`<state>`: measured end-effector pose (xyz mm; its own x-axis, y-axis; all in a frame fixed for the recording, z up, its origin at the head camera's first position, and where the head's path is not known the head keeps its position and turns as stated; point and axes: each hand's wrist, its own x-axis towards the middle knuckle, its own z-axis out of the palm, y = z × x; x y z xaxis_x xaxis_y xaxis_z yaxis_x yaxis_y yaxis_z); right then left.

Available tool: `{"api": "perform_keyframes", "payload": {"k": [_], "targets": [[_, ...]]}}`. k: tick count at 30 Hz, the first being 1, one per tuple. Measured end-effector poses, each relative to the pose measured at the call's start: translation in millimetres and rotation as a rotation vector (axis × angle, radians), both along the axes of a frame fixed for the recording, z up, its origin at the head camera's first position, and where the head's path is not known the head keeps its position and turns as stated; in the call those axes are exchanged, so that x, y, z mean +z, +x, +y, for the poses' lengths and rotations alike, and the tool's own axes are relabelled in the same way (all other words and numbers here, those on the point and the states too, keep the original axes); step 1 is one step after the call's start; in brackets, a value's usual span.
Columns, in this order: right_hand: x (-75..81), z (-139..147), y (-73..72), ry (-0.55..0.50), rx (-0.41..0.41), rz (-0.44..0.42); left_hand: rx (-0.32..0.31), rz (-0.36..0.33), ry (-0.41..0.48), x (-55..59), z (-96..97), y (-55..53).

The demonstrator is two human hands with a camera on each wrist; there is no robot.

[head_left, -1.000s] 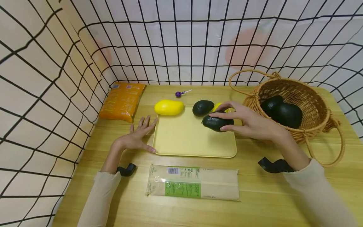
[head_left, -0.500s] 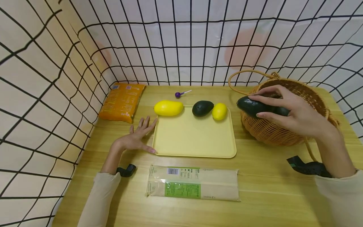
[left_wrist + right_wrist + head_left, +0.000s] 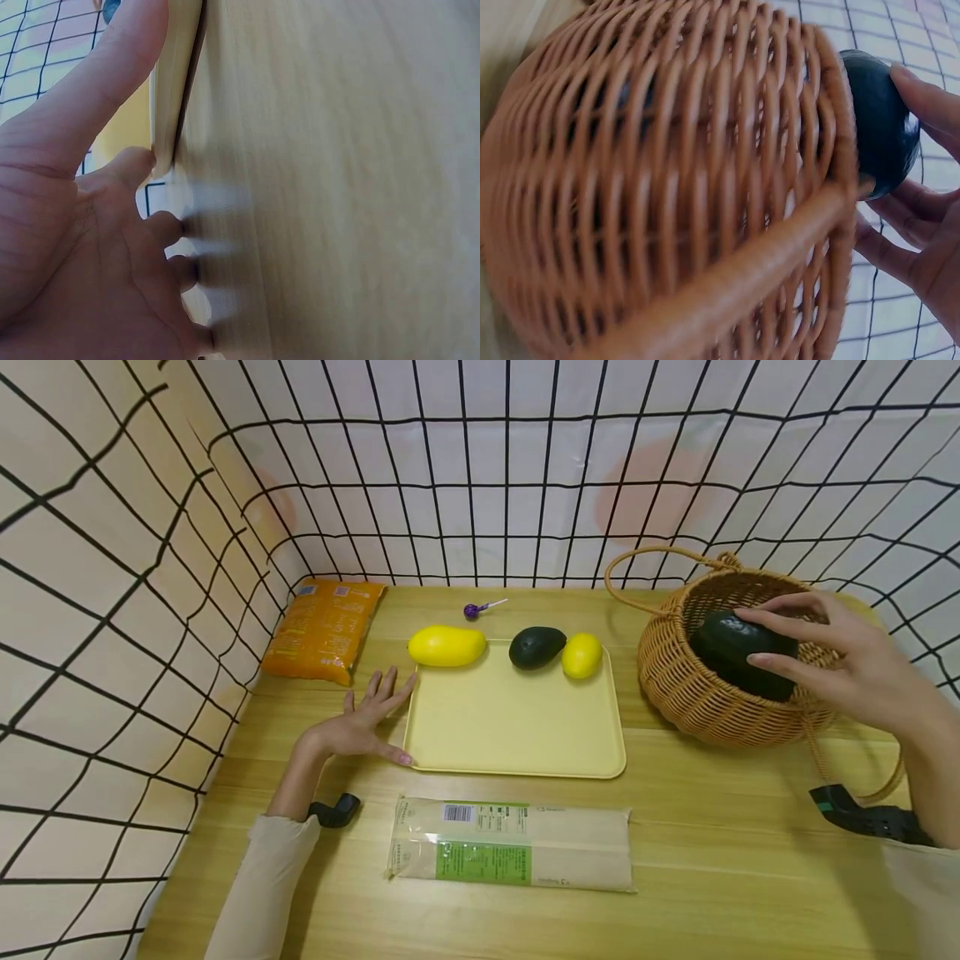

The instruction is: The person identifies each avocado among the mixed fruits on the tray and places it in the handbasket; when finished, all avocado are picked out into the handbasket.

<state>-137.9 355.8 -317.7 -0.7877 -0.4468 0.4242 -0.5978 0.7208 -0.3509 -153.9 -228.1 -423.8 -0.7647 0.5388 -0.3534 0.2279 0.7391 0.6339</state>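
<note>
My right hand [image 3: 847, 652] holds a dark green avocado [image 3: 738, 635] between thumb and fingers at the mouth of the wicker basket [image 3: 690, 693]. In the right wrist view that avocado [image 3: 885, 120] shows past the basket rim, and dark shapes show through the weave. My left hand [image 3: 360, 718] lies with fingers spread at the left edge of the pale yellow tray [image 3: 510, 727], thumb at its near corner. Along the tray's far edge are a yellow mango [image 3: 447, 646], another avocado [image 3: 537, 647] and a lemon [image 3: 582, 656].
An orange packet [image 3: 324, 628] lies at the back left, and a purple lollipop [image 3: 472, 610] behind the tray. In front of the tray is a long beige and green noodle packet [image 3: 510, 843]. Black wire grid [image 3: 487, 485] encloses the back and sides.
My right hand has carried the avocado from above the tray rightward to the basket, uncovering the lemon. My left hand has stayed at the tray's edge.
</note>
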Motion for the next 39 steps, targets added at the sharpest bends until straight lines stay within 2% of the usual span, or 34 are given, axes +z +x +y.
{"api": "perform_keyframes", "payload": {"k": [5,12,19,28,34,39], "targets": [[-9.9,11.2,2.3,-0.018,-0.031,-0.015,0.0,-0.002,0.0,0.6,0.2,0.8],[-24.0,18.2,3.3,0.018,-0.107,-0.076,0.0,-0.007,0.012,-0.2,-0.6,-0.2],[-35.3,17.3,4.3,-0.014,-0.109,-0.105,0.0,-0.006,0.008,-0.4,-0.5,0.1],[-37.9,14.3,6.1,-0.022,-0.141,-0.115,0.004,-0.009,0.008,-1.6,0.2,-0.6],[-37.0,13.4,8.4,-0.003,-0.177,-0.16,0.006,-0.014,0.009,-0.8,0.7,0.0],[-35.5,12.1,8.4,-0.031,-0.168,-0.181,0.006,-0.007,0.004,-0.8,-0.2,-0.2]]}}
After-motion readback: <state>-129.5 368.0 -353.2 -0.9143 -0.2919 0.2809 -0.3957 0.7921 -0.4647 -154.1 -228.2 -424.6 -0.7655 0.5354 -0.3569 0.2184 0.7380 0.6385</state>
